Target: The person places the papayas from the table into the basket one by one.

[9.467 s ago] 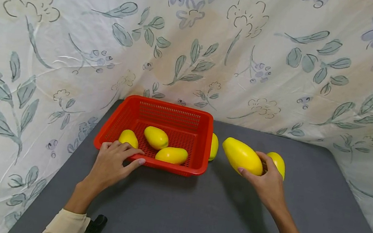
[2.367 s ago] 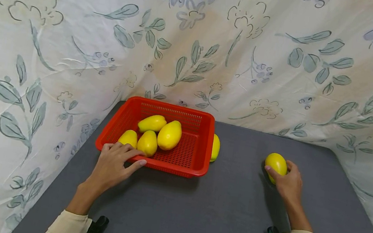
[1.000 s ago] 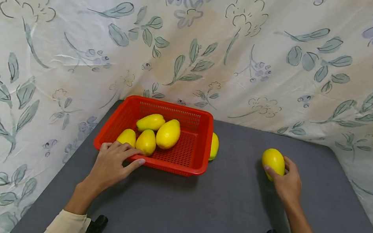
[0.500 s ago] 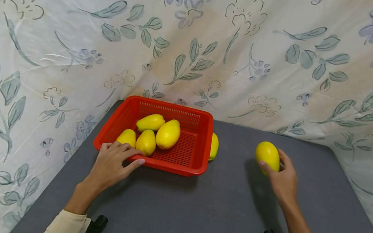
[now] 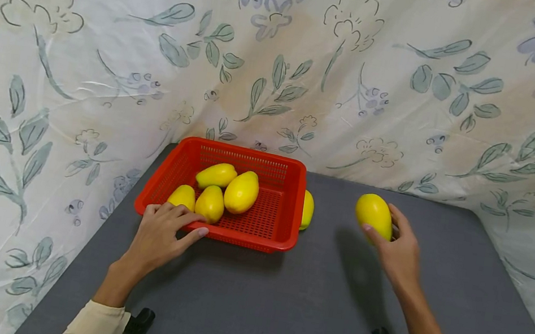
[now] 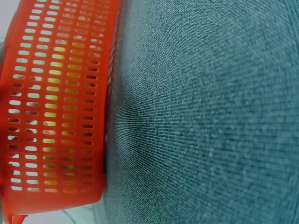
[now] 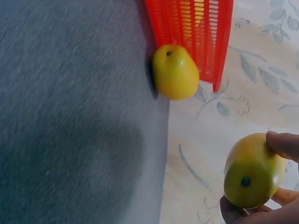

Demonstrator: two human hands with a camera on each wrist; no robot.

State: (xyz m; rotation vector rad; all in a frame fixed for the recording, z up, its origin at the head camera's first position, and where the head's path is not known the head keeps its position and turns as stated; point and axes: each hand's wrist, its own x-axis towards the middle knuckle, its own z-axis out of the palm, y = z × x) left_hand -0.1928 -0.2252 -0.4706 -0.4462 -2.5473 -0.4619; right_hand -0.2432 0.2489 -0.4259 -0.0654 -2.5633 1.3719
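Observation:
My right hand point(image 5: 399, 253) holds a yellow mango point(image 5: 375, 215) by its side, thumb on the near face, raised above the table with a shadow below it. In the right wrist view the same mango point(image 7: 252, 170) shows its stem spot, with fingers round it. At the left, a red plastic basket point(image 5: 282, 243) with slotted walls contains several mangoes point(image 5: 241, 192). My left hand point(image 5: 159, 237) grips the basket's front rim, fingers over the edge and thumb along the outside. The left wrist view shows mostly the basket's slotted wall point(image 6: 56, 200).
Another mango point(image 5: 307, 210) lies on the table against the basket's right side, partly hidden by it. The grey cloth-covered table point(image 5: 309, 310) meets a flower-patterned sheet point(image 5: 344, 132) that hangs behind and along the sides.
Over the last second the right hand lifted the mango off the table and carried it left and away from me. Earlier, more mangoes came into the basket. The left hand stayed put.

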